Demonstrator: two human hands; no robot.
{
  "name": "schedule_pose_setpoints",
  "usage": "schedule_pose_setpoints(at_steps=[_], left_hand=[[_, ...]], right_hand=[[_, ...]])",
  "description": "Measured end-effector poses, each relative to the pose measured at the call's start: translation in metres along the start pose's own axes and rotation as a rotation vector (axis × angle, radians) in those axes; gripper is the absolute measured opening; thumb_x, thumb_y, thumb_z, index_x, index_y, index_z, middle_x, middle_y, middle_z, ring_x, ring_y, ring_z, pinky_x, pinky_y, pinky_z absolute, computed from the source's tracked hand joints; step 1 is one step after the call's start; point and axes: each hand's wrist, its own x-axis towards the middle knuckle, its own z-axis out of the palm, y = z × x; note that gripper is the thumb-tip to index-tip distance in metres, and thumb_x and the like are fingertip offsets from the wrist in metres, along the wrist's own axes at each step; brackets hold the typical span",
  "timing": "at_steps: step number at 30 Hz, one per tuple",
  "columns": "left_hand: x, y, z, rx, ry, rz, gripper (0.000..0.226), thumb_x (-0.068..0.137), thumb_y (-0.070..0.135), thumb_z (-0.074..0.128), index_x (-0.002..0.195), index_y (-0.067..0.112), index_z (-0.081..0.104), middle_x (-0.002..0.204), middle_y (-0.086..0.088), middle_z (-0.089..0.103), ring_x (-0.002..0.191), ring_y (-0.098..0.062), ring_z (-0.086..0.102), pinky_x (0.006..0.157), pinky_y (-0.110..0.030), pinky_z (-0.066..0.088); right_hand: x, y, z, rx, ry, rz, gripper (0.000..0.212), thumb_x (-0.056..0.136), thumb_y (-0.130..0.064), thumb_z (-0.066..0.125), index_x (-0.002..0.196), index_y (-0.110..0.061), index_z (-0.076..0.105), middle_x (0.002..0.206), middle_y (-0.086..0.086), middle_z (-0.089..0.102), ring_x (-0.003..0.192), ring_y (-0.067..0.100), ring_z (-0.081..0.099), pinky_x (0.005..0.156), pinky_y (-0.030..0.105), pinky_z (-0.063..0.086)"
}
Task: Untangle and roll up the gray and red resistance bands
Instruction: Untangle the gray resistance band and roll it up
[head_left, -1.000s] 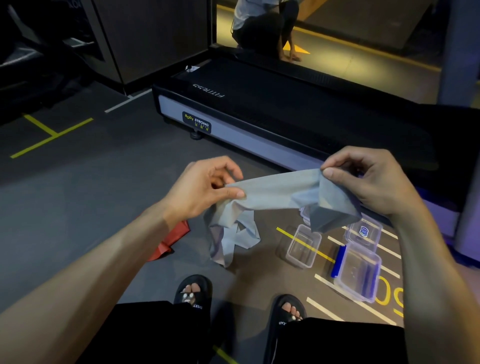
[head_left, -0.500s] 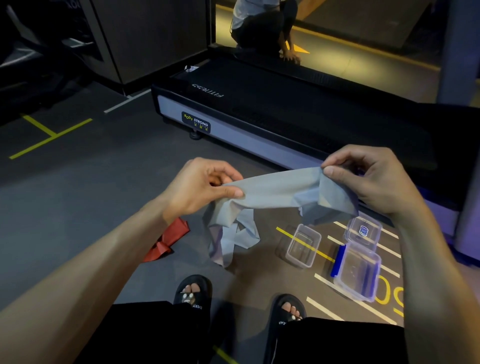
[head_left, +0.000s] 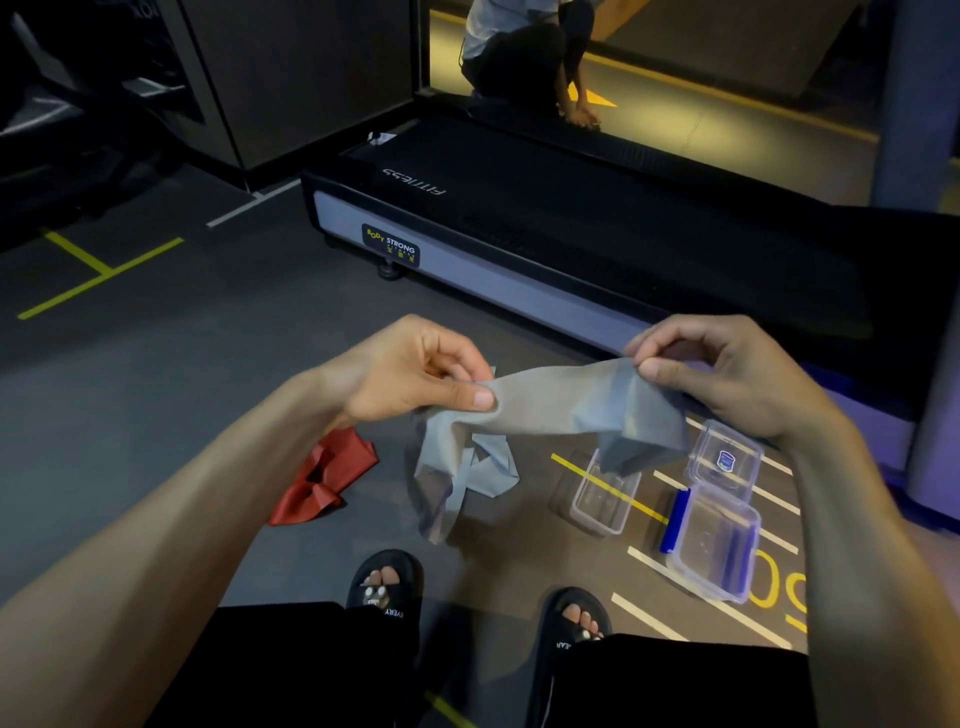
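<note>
Head view: gray band pinched taut, tangle hanging

Left hand (head_left: 415, 379) pinches thin gray stretchy resistance band (head_left: 550, 400) thumb-to-finger; right hand (head_left: 727, 374) pinches its other bunched end. Span held in air mid-frame, twisted tail drooping at 6 o'clock of left hand. Crumpled red rubber resistance band (head_left: 327, 478) on floor at 8 o'clock, untouched. Advice: keep light tension, feed tail through left fingers, flatten folds before rolling.

arms: bare, no sleeves | shorts (head_left: 291, 670): black | slide sandals (head_left: 384, 584): black, white lettering
</note>
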Motion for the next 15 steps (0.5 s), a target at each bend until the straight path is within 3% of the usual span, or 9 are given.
schedule_pose_setpoints(at_steps=[3,8,10,13,15], left_hand=[[0.0,0.001,0.003,0.001,-0.078,-0.052,0.027,0.081,0.023,0.08,0.098,0.004,0.076,0.096,-0.024,0.075,0.083,-0.021,0.066,0.08,-0.031,0.051],[0.002,-0.005,0.005,0.006,-0.126,-0.158,0.019,0.083,0.021,0.079,0.096,0.007,0.076,0.093,-0.015,0.075,0.086,-0.017,0.066,0.082,-0.02,0.052],[0.001,-0.006,0.004,-0.009,-0.13,-0.192,0.011,0.086,0.015,0.078,0.094,0.008,0.076,0.088,-0.007,0.074,0.084,-0.012,0.065,0.079,-0.016,0.05],[-0.001,-0.008,0.002,-0.052,-0.143,-0.247,0.002,0.091,0.009,0.073,0.09,0.009,0.075,0.083,-0.002,0.071,0.076,-0.008,0.064,0.071,-0.015,0.051],[-0.002,-0.008,0.0,-0.068,-0.162,-0.261,0.005,0.092,0.01,0.073,0.088,0.011,0.075,0.082,-0.003,0.069,0.075,-0.01,0.062,0.071,-0.018,0.051]], right_hand=[[-0.001,-0.005,0.005,0.149,-0.066,-0.047,0.008,0.09,-0.008,0.07,0.097,-0.003,0.073,0.117,0.001,0.075,0.116,0.014,0.068,0.099,0.026,0.053],[0.006,-0.022,0.027,0.368,-0.119,-0.153,0.011,0.09,-0.015,0.072,0.096,-0.006,0.072,0.1,0.013,0.077,0.104,0.03,0.073,0.101,0.047,0.055],[0.009,-0.024,0.033,0.523,-0.116,-0.21,0.01,0.089,-0.024,0.076,0.094,-0.015,0.073,0.094,0.009,0.077,0.097,0.03,0.072,0.107,0.057,0.049],[0.013,-0.03,0.041,0.802,-0.147,-0.267,0.015,0.088,-0.03,0.078,0.095,-0.019,0.073,0.088,0.002,0.072,0.091,0.022,0.068,0.11,0.053,0.046],[0.015,-0.034,0.051,0.852,-0.172,-0.279,0.014,0.088,-0.029,0.079,0.095,-0.018,0.072,0.088,0.003,0.071,0.091,0.02,0.068,0.112,0.06,0.042]])
